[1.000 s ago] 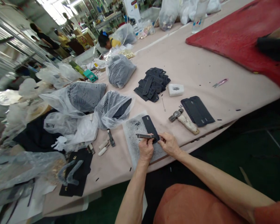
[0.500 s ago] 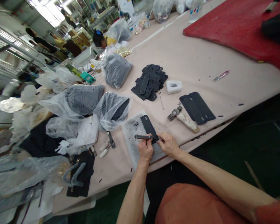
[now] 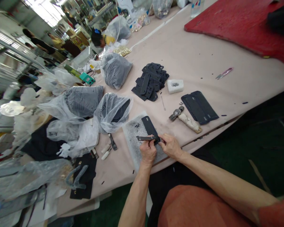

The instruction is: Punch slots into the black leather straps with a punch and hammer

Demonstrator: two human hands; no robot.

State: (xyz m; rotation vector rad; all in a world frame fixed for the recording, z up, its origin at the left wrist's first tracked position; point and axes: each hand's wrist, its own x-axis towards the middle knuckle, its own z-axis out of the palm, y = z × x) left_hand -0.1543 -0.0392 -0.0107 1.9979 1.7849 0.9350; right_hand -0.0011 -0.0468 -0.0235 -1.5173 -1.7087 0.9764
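Observation:
My left hand (image 3: 148, 150) is closed around a dark metal punch (image 3: 145, 138), which lies nearly level with its end over the lower part of a flat black panel (image 3: 149, 126). That panel, with a slot at its far end, rests on a speckled whitish board (image 3: 132, 135). With fingertips pinched, my right hand (image 3: 171, 145) grips the panel's near right edge, close to the punch. The fingers partly hide the spot where tool and panel meet. Several small black slugs (image 3: 137, 125) lie on the board.
Right of the board lie a hammer (image 3: 186, 119) with a wrapped handle and stacked black panels (image 3: 200, 107). Beyond are a heap of black pieces (image 3: 150, 82), a white block (image 3: 175, 86) and thread snips (image 3: 224, 73). Plastic bags (image 3: 113, 112) crowd the left.
The camera view has shifted slightly. Both hands keep the same hold on the punch and the panel, with hardly any visible movement.

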